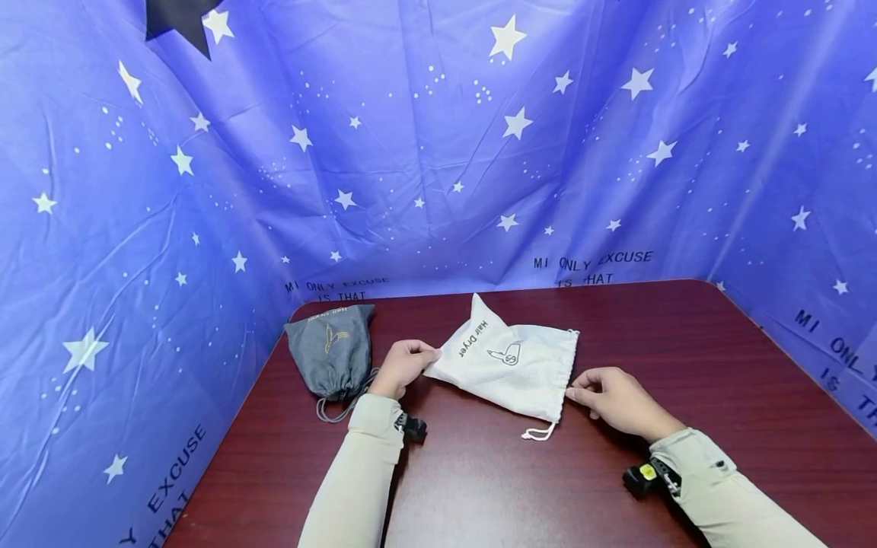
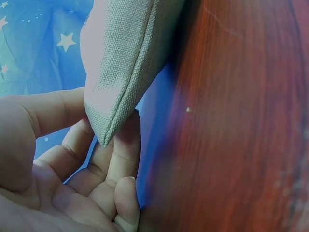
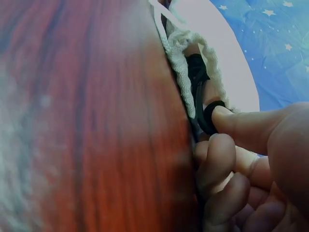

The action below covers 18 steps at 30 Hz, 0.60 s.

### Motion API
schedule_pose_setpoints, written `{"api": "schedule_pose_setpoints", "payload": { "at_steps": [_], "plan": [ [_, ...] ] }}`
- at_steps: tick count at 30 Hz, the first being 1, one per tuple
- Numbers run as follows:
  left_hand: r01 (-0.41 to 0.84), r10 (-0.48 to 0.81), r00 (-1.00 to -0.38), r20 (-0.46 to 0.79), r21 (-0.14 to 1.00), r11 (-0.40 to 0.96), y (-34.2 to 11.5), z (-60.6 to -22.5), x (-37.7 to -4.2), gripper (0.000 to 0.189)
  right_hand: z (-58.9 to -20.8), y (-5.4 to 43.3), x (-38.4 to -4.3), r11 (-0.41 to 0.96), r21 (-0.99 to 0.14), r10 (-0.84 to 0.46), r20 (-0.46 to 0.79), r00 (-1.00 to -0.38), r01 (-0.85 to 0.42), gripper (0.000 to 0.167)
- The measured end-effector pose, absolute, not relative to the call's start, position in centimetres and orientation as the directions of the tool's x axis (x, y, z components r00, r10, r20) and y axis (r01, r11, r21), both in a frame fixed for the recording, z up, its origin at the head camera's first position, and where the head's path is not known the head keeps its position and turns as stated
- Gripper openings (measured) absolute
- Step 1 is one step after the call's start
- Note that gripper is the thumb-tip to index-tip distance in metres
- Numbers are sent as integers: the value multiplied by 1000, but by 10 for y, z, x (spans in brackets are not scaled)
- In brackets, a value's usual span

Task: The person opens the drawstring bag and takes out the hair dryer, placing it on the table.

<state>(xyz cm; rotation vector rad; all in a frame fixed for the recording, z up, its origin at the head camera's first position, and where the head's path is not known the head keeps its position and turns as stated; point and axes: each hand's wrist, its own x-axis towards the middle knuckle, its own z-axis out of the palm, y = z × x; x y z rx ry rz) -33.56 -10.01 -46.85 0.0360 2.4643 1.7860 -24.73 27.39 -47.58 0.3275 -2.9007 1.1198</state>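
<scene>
A white drawstring bag (image 1: 530, 373), printed "Hair Dryer" with a dryer drawing, lies on the table and bulges toward its closed end. My left hand (image 1: 404, 364) pinches a lower corner of that end; the left wrist view shows the seamed corner (image 2: 113, 96) between thumb and fingers. At the bag's mouth, on the right, is my right hand (image 1: 610, 396). In the right wrist view its thumb and fingers pinch a black cord (image 3: 208, 118) that comes out of the parted opening. Whatever fills the bag is hidden by the cloth.
A grey drawstring bag (image 1: 332, 354) with gold print lies at the table's left edge, its cord beside my left forearm. White drawstring ends (image 1: 540, 434) trail from the white bag. A blue star-patterned curtain (image 1: 438, 152) stands behind and beside the dark red table (image 1: 479, 487).
</scene>
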Motion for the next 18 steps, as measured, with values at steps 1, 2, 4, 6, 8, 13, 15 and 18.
{"api": "schedule_pose_setpoints", "payload": {
  "at_steps": [1, 2, 4, 6, 8, 13, 15, 18],
  "plan": [
    [-36, 76, -995, -63, 949, 313, -100, -468, -335, 15, -475, 275, -248, 719, -667, -184, 89, -979, -196, 19],
    [-37, 75, -995, -64, 949, 313, -100, -468, -335, 15, -475, 276, -248, 720, -666, -181, 90, -979, -194, 20],
    [-42, 73, -995, -68, 951, 307, -100, -469, -335, 15, -476, 277, -248, 719, -668, -176, 89, -980, -189, 20],
    [-44, 76, -995, -70, 951, 307, -100, -470, -335, 16, -478, 278, -249, 714, -676, -169, 86, -982, -182, 19],
    [-53, 78, -994, -80, 953, 299, -100, -470, -335, 16, -479, 280, -250, 698, -698, -151, 74, -986, -159, 19],
    [-59, 82, -993, -87, 954, 292, -101, -469, -335, 18, -482, 285, -253, 654, -746, -123, 56, -991, -124, 20],
    [-59, 82, -993, -87, 954, 292, -101, -469, -336, 20, -482, 287, -254, 647, -752, -126, 60, -990, -128, 20],
    [-64, 84, -992, -92, 954, 294, -101, -470, -336, 21, -481, 289, -255, 635, -762, -124, 56, -991, -123, 21]
  ]
}}
